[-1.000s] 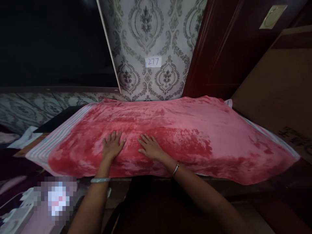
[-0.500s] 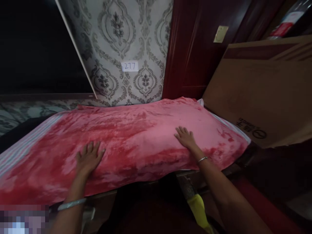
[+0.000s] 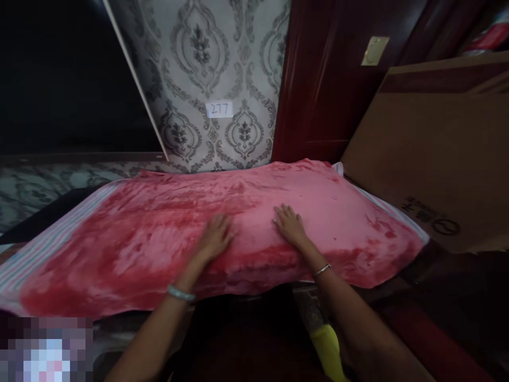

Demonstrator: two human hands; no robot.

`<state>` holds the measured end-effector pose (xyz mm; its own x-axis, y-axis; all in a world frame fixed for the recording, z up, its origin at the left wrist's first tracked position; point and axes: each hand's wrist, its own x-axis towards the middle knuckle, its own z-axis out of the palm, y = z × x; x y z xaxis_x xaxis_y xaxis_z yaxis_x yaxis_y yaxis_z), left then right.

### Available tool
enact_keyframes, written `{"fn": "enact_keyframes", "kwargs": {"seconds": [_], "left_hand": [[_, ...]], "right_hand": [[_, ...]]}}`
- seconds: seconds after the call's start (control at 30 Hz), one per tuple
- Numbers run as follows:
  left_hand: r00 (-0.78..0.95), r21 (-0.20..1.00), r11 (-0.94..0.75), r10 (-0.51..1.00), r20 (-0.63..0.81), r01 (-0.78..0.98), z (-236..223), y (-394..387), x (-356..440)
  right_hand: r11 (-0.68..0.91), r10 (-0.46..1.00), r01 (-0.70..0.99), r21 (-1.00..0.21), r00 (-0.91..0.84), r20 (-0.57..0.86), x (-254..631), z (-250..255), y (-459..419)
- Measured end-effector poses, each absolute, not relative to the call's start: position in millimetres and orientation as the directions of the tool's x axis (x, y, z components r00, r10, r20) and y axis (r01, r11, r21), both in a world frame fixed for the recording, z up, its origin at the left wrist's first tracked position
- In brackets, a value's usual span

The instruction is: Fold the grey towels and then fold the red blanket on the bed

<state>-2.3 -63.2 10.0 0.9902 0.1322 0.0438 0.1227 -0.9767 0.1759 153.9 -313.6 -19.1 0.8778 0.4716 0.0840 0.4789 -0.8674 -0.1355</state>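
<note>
A red and pink plush towel with striped ends lies spread over a long low surface, its front edge hanging down slightly. My left hand, somewhat blurred, rests palm down near the middle of the towel with its fingers stretched out. Just to its right, my right hand lies flat on a smooth, paler patch, fingers a little apart. Neither hand grips anything. Darker and lighter streaks mark the pile around both hands.
A dark screen hangs at the left above the towel. On the right leans a large cardboard box, with a bottle behind it. A card reading 277 is on the patterned wall. Something yellow is below my right forearm.
My left hand has slid right across the towel, closer to my right hand. My right hand has shifted slightly left. The view has turned a little to the left.
</note>
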Motion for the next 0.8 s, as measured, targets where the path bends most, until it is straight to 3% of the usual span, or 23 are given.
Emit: {"fn": "enact_keyframes", "kwargs": {"seconds": [0.1,0.27,0.53,0.8], "left_hand": [[0.993,0.230,-0.966,-0.115,0.024,-0.117,-9,-97,20],[0.990,0.247,-0.958,-0.135,0.049,-0.143,-31,-88,23],[0.954,0.117,-0.947,0.297,-0.029,0.298,-15,30,-32],[0.660,-0.009,-0.660,0.751,-0.018,0.751,2,122,-107]], "right_hand": [[-0.841,0.529,0.534,-0.088,0.845,0.077,141,-30,-295],[-0.841,0.536,0.541,-0.027,0.838,0.098,141,-45,-301],[-0.821,0.563,0.571,-0.005,0.809,0.169,147,-60,-304],[-0.838,0.539,0.545,-0.008,0.831,0.141,146,-61,-303]]}}
